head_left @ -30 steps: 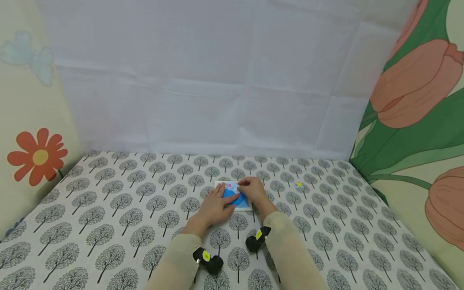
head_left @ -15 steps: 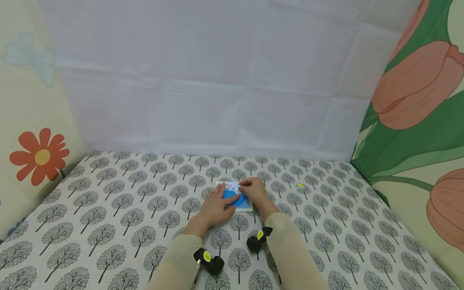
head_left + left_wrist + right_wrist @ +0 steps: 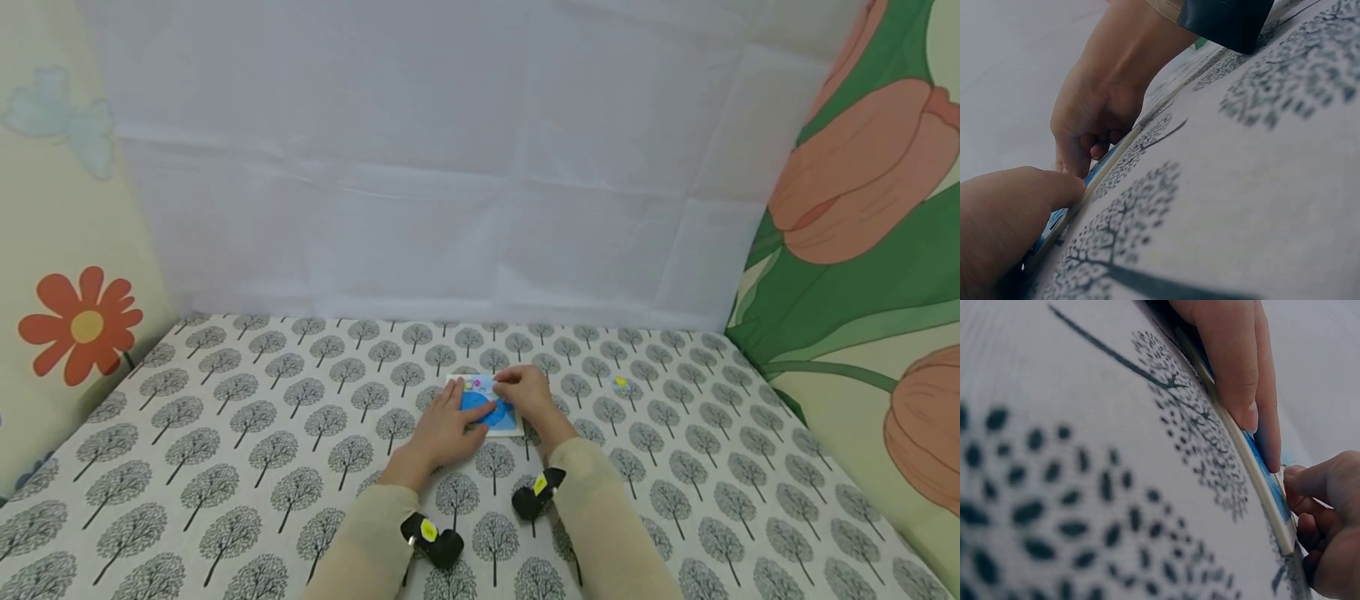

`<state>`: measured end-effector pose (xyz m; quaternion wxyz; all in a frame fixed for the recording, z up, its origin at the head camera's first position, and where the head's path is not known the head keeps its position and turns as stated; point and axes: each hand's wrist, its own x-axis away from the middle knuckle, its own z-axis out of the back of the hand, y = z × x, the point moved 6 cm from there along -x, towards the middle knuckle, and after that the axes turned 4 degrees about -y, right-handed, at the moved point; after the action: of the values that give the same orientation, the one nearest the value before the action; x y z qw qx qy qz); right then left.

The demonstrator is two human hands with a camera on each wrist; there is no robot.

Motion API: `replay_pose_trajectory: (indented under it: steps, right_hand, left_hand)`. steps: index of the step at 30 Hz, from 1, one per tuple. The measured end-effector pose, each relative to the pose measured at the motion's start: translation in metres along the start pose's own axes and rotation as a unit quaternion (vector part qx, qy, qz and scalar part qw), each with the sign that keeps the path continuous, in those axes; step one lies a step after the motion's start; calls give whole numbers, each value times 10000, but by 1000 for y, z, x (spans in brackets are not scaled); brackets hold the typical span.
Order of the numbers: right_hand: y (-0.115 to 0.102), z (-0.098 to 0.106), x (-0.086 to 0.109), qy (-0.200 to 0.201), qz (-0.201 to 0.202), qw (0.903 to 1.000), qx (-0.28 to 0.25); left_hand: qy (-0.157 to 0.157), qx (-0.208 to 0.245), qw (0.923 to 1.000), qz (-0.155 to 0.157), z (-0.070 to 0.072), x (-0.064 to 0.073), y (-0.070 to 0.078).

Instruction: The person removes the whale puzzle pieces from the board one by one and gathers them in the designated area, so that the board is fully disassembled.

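Observation:
A thin square board with a pale rim and a blue picture lies on the table; pink and yellow spots show near its far edge. My left hand rests on its left side, fingers straight and thumb across the blue part. Over the upper right part of the board, my right hand pinches a small pale piece between thumb and fingertip, mostly hidden by the fingers. In the right wrist view the board appears edge-on, with left-hand fingers on its face and the right hand beside its far end.
A small pale-blue piece with a yellow flower lies to the right of the board. The table carries a tree-print cloth. A white sheet hangs behind it, and patterned walls stand left and right.
Both hands stay in nearly the same place on the board. The right fingertips shift only slightly. The flower piece has not moved on the cloth.

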<state>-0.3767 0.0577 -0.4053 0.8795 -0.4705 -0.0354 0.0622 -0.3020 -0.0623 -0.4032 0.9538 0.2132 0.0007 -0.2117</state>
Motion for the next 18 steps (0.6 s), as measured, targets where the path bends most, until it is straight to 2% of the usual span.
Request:
replay_pose_trajectory:
  steps: [8, 18]
  right_hand:
    - [0, 1, -1, 96, 102, 9999, -33]
    - [1, 6, -1, 160, -116, 9989, -423]
  left_hand:
    - [-95, -107, 9998, 149, -2, -1, -2]
    - [-126, -124, 9997, 192, -2, -2, -2]
